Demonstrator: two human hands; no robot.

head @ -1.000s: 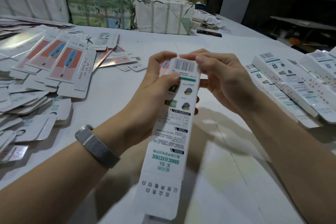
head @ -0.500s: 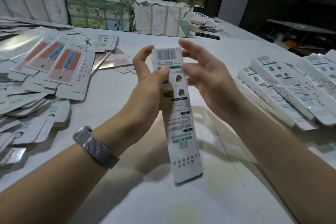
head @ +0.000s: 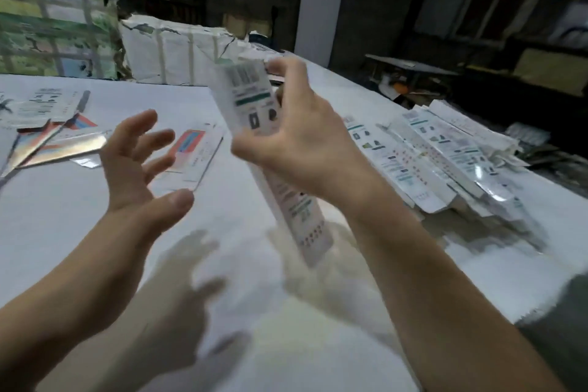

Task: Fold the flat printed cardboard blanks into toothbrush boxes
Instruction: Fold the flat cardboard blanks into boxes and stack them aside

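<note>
The right hand (head: 305, 149) holds a folded toothbrush box (head: 270, 149) in a closed grip, fingers and thumb curled round its upper half. The box stands above the centre of the white counter (head: 63, 216), tilted, its barcode end toward 12 o'clock and its lower end toward 5 o'clock; motion blur leaves it unclear whether that lower end touches the counter. The left hand (head: 140, 162), at 9 o'clock of the box and apart from it, is open with fingers spread and holds nothing. At 3 o'clock of the box lies a pile of finished boxes (head: 445, 156), white with green print. At 9 to 10 o'clock lie flat printed blanks (head: 194, 153), some showing orange and blue panels. At 11 o'clock, along the far edge of the counter, stand a wrapped white bundle (head: 178, 54) and a green printed bundle (head: 57, 32).
</note>
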